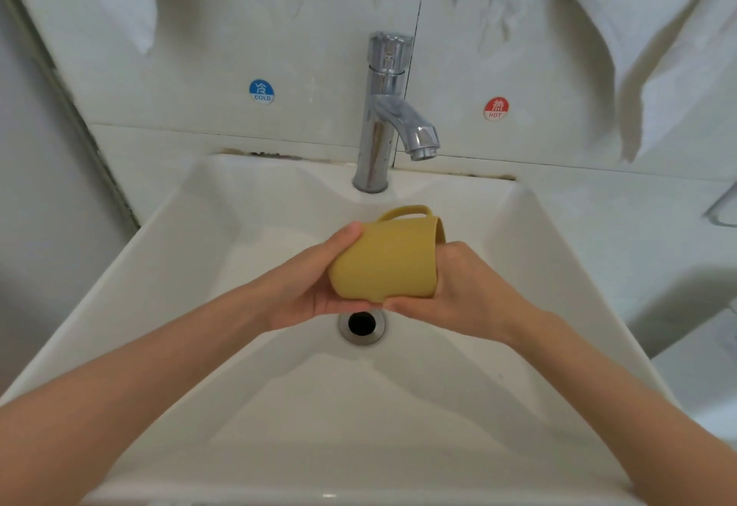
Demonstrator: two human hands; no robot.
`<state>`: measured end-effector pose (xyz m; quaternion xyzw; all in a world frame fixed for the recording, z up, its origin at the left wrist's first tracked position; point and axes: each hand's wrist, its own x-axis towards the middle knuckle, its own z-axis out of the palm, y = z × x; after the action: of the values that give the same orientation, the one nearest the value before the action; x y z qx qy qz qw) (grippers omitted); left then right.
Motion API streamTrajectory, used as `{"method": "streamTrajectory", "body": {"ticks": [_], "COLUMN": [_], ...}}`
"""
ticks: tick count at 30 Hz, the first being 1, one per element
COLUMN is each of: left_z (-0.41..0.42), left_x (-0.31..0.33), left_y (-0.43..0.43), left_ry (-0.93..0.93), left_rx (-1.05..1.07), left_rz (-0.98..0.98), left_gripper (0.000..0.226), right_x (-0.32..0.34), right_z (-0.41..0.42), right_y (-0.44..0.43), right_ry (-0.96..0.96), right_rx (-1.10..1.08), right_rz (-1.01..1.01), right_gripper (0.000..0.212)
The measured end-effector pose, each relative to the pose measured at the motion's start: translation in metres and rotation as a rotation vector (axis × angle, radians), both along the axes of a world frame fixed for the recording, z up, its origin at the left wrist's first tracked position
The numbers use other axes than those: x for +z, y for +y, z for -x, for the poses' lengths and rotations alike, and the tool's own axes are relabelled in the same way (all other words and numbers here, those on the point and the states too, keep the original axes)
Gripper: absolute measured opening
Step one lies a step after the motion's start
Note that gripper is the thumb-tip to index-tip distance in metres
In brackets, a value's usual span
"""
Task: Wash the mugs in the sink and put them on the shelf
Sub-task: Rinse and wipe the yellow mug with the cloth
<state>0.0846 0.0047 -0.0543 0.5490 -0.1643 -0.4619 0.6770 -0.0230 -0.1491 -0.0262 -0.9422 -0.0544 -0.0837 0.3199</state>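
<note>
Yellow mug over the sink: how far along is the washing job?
Nothing looks finished yet. In hand: the yellow mug is held on its side above the drain, left hand cupping its base, right hand at its mouth; no water shows at the faucet. Left: finishing the wash and shelving it; no shelf is in view.

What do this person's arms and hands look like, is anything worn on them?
The left forearm and right forearm are bare as far as the picture reaches: no sleeves, watch or bracelet. The left hand and right hand wear no gloves; no rings show on the visible fingers.
</note>
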Motion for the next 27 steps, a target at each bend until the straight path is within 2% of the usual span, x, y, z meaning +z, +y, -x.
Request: {"method": "streamTrajectory", "body": {"ticks": [2,5,7,9,12,15,16,17,18,21,22,24,27], "left_z": [0.0,0.002,0.002,0.001,-0.002,-0.003,-0.003,-0.004,-0.004,-0.007,-0.008,-0.006,0.002], "left_x": [0.0,-0.003,-0.008,-0.01,-0.007,-0.005,-0.006,-0.005,-0.003,0.005,0.006,0.006,0.004], "left_y": [-0.001,-0.002,-0.001,0.0,0.003,0.004,0.004,0.004,0.005,0.008,0.009,0.008,0.003], "left_ry": [-0.039,-0.106,-0.194,-0.306,-0.491,-0.768,-0.796,-0.749,-0.63,-0.076,0.023,0.062,0.041], "left_rx": [0.025,0.031,0.044,0.048,0.049,0.007,-0.007,-0.023,-0.041,-0.053,-0.058,-0.081,-0.009], "left_rz": [0.014,0.02,0.025,0.052,0.062,0.051,0.04,0.032,0.031,0.041,0.012,-0.065,-0.107], "left_gripper": [0.047,0.051,0.05,0.046,0.059,0.07,0.073,0.075,0.075,0.065,0.069,0.066,0.051], "right_x": [0.002,0.002,0.002,0.003,0.002,0.0,0.001,0.002,0.004,0.004,0.002,-0.001,0.0], "right_z": [-0.001,-0.003,-0.004,-0.004,-0.006,-0.006,-0.006,-0.005,-0.003,0.001,0.002,0.003,0.003], "right_y": [-0.001,-0.006,-0.011,-0.015,-0.021,-0.022,-0.021,-0.02,-0.018,-0.013,-0.009,-0.001,0.004], "right_ry": [0.027,0.175,0.298,0.405,0.493,0.491,0.452,0.4,0.328,0.082,0.025,-0.036,-0.041], "right_rx": [-0.046,-0.067,0.021,0.074,0.025,-0.036,-0.026,-0.018,-0.009,0.03,0.074,0.182,0.186], "right_rz": [-0.077,-0.278,-0.546,-0.82,-0.925,-0.976,-0.962,-0.92,-0.829,-0.336,-0.204,-0.061,-0.073], "right_gripper": [0.03,0.048,0.051,0.045,0.042,0.048,0.046,0.043,0.04,0.036,0.038,0.035,0.043]}}
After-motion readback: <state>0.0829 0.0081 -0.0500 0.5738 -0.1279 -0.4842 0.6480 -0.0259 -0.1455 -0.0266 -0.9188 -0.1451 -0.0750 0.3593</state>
